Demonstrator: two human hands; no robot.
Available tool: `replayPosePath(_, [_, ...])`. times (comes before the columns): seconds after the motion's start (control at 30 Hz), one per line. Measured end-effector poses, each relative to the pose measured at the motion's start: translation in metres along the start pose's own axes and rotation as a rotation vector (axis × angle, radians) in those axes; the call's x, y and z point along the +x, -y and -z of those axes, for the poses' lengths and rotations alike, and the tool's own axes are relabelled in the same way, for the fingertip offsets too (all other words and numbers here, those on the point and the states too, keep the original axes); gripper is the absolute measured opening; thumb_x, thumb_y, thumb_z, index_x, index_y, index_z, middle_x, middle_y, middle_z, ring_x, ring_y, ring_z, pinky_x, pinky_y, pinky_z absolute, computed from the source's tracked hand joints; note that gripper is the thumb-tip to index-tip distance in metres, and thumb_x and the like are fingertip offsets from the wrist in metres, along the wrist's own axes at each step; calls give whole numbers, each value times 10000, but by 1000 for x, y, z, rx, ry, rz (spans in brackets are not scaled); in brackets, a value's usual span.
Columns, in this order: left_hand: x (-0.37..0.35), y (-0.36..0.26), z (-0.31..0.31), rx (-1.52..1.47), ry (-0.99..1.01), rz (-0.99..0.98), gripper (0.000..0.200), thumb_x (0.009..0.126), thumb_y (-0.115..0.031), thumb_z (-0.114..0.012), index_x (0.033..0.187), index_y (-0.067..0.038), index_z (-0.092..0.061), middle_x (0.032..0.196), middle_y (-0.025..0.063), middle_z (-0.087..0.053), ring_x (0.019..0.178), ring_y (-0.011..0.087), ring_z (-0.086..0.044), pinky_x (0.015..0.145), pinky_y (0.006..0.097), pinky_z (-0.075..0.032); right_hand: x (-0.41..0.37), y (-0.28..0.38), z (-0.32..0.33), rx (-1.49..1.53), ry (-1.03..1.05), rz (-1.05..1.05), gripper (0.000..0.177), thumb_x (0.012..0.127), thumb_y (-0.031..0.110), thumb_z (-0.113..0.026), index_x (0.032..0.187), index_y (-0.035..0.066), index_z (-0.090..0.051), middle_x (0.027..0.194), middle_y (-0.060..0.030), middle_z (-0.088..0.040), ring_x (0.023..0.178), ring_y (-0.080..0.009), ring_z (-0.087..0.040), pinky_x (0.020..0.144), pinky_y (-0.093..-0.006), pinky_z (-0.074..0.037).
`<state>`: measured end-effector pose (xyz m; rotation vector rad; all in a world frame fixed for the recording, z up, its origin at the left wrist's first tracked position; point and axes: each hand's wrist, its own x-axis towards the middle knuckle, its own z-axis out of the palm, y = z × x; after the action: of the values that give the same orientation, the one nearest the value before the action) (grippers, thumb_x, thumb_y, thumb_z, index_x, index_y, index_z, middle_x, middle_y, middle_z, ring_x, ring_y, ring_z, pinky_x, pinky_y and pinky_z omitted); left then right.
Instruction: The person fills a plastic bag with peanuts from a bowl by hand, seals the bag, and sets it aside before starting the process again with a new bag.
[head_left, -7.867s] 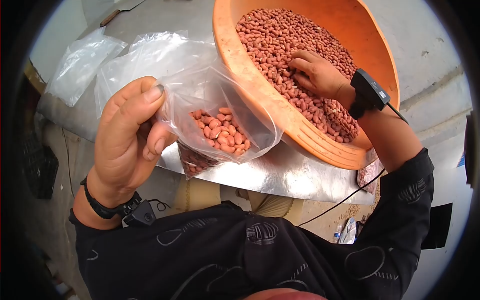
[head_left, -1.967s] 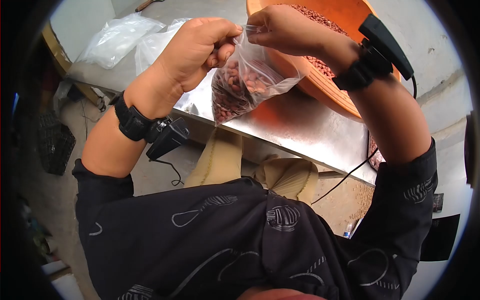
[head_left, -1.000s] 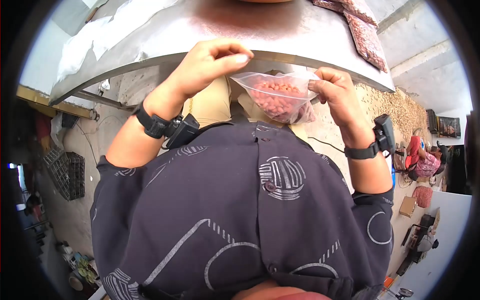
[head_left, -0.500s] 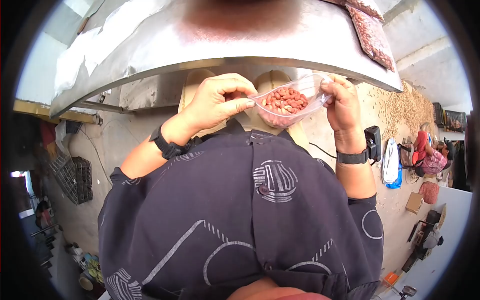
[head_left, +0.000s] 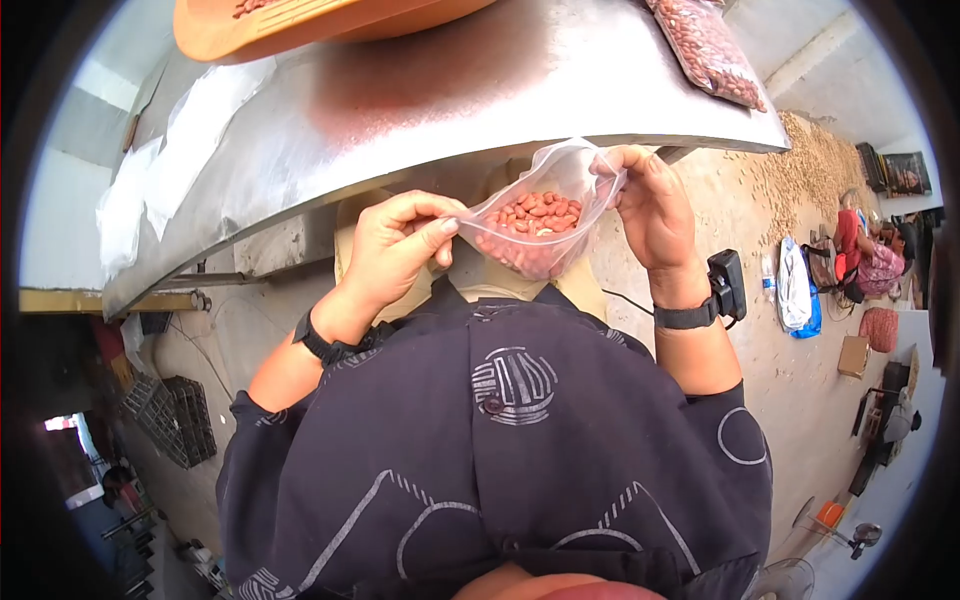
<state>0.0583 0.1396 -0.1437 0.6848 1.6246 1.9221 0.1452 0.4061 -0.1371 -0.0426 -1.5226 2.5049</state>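
A clear plastic bag hangs open over my lap, partly filled with reddish-brown peanuts. My left hand pinches the bag's left upper edge between thumb and fingers. At the opposite edge, the fingers of my right hand are closed on the plastic near the rim. The bag's mouth faces up between both hands, just off the near edge of the metal table.
On the metal table are an orange basin, white plastic sheets and a filled peanut bag. Black crates stand on the left floor. Scattered peanuts and a seated person are at the right.
The bag and both hands have shifted left in the view, and the bag's far rim stands higher. The orange basin has come into view at the top.
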Motion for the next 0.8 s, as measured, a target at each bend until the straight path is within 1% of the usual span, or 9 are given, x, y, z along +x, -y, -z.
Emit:
replayPosePath(0.03, [1,2,1,-11,12,-27,88,838,10,-565,916,27,-601,963,136,-628,607,98,-544,568,215,-463,-1,1,4,33,25,12,244,818,118,-545,1027,-4,-577,921,-58,-587,794,-101,-529,693,-232,-432])
replayPosePath(0.13, [3,4,1,-28,19,-52,81,844,0,-565,913,23,-599,962,135,-629,621,102,-559,585,227,-471,-3,-1,15,-151,102,115,344,808,140,-577,1111,-21,-551,951,-64,-586,829,-113,-536,736,-231,-430])
replayPosePath(0.27, [7,5,0,-41,17,-34,54,861,-23,-555,894,13,-579,994,157,-626,637,96,-566,609,234,-481,-5,3,15,-392,123,146,399,791,168,-627,1125,-34,-544,1121,-125,-575,931,-157,-544,791,-264,-440])
replayPosePath(0.3, [8,4,0,-48,22,-30,48,865,-29,-552,887,9,-571,1004,165,-625,641,94,-566,620,237,-484,-4,3,15,-391,124,149,395,788,169,-657,1119,-23,-561,1128,-123,-574,995,-167,-545,830,-280,-446])
replayPosePath(0.4, [12,5,-4,-59,53,-42,42,880,-47,-537,876,-5,-543,1051,203,-608,653,86,-566,668,239,-485,-3,-2,14,-388,145,186,393,794,172,-666,1119,-23,-563,1113,-119,-580,1020,-178,-541,850,-300,-444])
replayPosePath(0.5, [18,-1,-15,-88,109,-51,44,889,-55,-524,877,-13,-525,1109,226,-578,677,80,-565,701,240,-481,0,-4,5,-412,110,256,318,767,99,-677,1049,-24,-599,1026,-68,-586,898,-138,-542,800,-260,-443])
replayPosePath(0.6, [24,0,-18,-93,159,-73,44,895,-61,-515,892,-17,-520,1163,233,-548,699,76,-561,707,241,-480,3,-6,5,-539,117,328,293,753,76,-684,1021,-22,-613,1003,-83,-596,905,-154,-549,797,-270,-443])
replayPosePath(0.77, [31,-3,-27,-91,235,-85,68,899,-88,-522,902,-22,-508,1189,237,-530,701,75,-556,682,250,-487,2,-14,-3,-561,158,356,283,757,89,-684,1011,-19,-622,994,-90,-602,919,-184,-554,807,-290,-444])
replayPosePath(0.8, [32,-4,-27,-143,260,-41,31,904,-62,-501,900,-32,-500,1127,231,-565,818,135,-591,752,281,-492,1,-16,-5,-571,176,355,283,760,93,-682,1014,-18,-622,997,-88,-602,924,-190,-554,810,-293,-444])
